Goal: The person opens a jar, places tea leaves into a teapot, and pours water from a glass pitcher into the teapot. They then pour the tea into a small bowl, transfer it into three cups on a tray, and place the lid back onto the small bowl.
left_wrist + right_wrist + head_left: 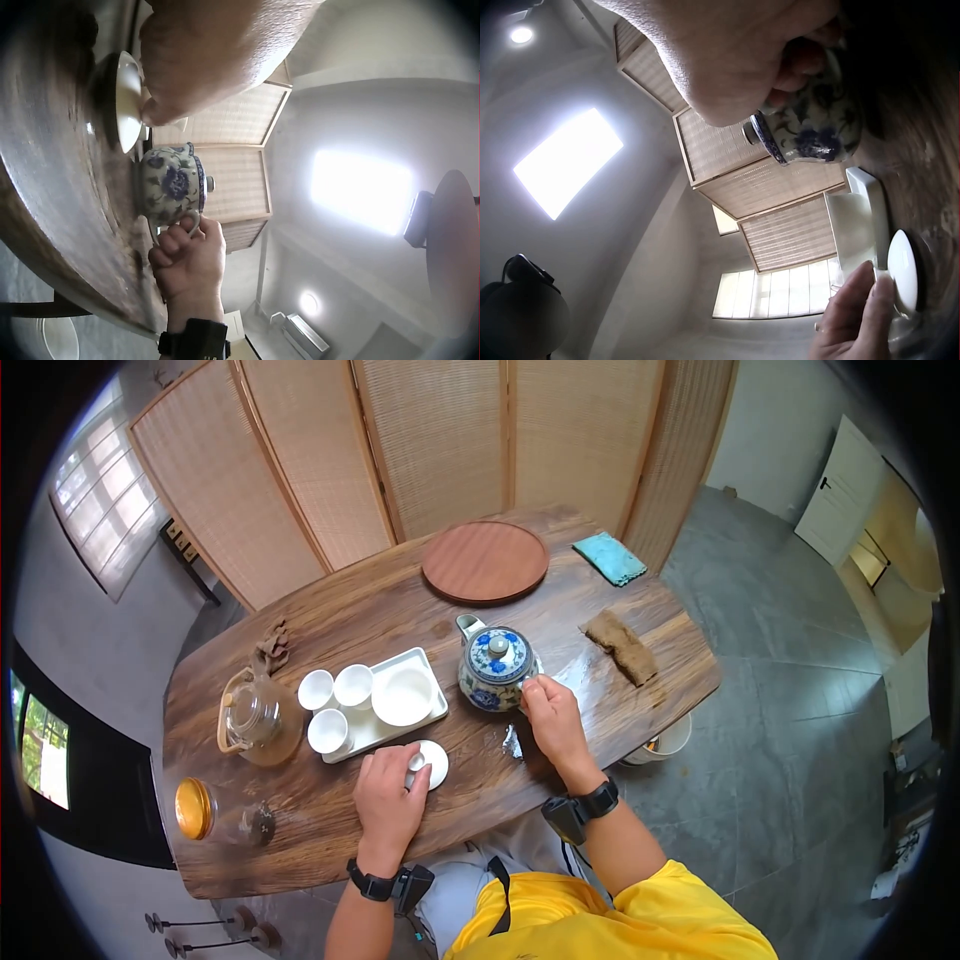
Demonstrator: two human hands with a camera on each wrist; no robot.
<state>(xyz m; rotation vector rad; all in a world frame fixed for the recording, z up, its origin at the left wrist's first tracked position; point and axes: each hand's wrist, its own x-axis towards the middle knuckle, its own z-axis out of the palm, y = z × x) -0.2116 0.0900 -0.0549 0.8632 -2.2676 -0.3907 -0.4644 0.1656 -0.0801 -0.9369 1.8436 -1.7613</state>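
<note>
My left hand [388,795] pinches the small knob of a round white lid [436,765] close over the table near its front edge. My right hand [552,722] grips the handle of a blue-and-white floral teapot [492,682], which is upright with its knobbed lid on and its spout pointing away to the left. In the left wrist view, the curled fingers pass through the teapot handle [196,219]. Left of the teapot, a white tray [440,705] bears a wide white bowl [404,698]; several small white cups [330,730] stand at the tray's left side.
A glass teapot [265,715] and an orange-lidded jar [195,808] stand on the left. Behind lies a round wooden tray [487,560]. A teal cloth [610,558] and brown cloth [620,646] lie right; crumpled foil [512,742] is near my right wrist.
</note>
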